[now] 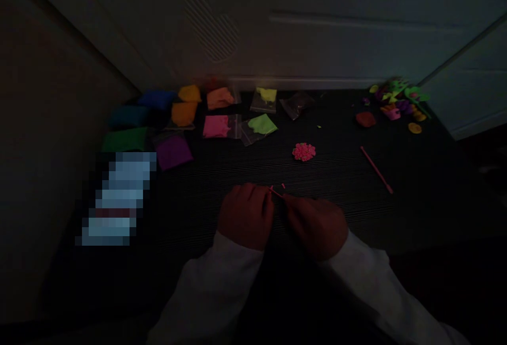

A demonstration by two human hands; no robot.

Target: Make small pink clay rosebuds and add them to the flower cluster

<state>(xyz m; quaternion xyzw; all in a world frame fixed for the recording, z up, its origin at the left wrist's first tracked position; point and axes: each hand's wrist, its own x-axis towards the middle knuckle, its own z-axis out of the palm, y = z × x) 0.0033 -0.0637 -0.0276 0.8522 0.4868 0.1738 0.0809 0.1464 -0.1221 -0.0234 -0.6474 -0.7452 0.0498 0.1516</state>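
Note:
The scene is very dim. My left hand (245, 217) and my right hand (317, 224) meet over a dark ribbed table (222, 170), both with fingers pinched together. Between the fingertips lies a thin pink strip (276, 192) of soft clay; a tiny pink bit (283, 185) sits just beyond it. A round cluster of small pink pellets (304, 151) rests a little farther back. A pink stick tool (376, 169) lies to the right, apart from both hands.
Several small bags of coloured clay sit at the back left: blue (158, 99), orange (184, 113), pink (216, 126), lime (262, 124), purple (173, 152), green (125, 139). A colourful clay model (398, 99) stands back right. A blurred-out object (116, 197) lies left. A wall runs behind.

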